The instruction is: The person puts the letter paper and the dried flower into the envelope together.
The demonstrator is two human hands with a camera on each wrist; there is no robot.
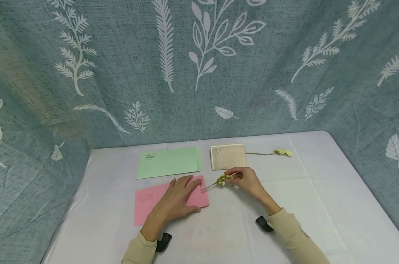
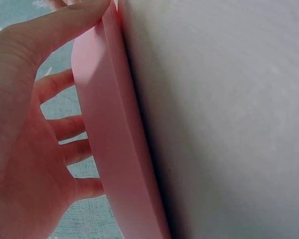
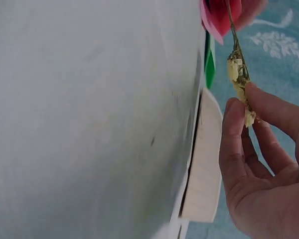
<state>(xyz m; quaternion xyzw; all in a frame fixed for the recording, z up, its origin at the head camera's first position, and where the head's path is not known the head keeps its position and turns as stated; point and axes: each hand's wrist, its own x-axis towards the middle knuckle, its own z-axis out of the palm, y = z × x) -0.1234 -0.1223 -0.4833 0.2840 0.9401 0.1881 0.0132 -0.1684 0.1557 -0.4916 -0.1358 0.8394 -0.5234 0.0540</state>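
Note:
A pink envelope (image 1: 148, 203) lies in front, with printed marks on its left part. My left hand (image 1: 179, 196) spans its right part in the head view, fingertips by the far edge and thumb at the near edge. In the right wrist view the envelope's mouth (image 3: 222, 17) gapes, showing a deeper pink inside. Between thumb and fingers, my right hand (image 1: 247, 180) pinches a dried yellow flower (image 1: 222, 179) by its blossom end. Its stem (image 3: 231, 20) points left, and the tip reaches the envelope's mouth.
Behind the pink envelope lies a green envelope (image 1: 169, 161). A stack of beige cards (image 1: 229, 157) sits to its right, with another dried yellow flower (image 1: 281, 152) beyond, its stem toward the cards. A white cloth (image 1: 285, 220) covers the table; a patterned curtain (image 1: 199, 102) hangs behind.

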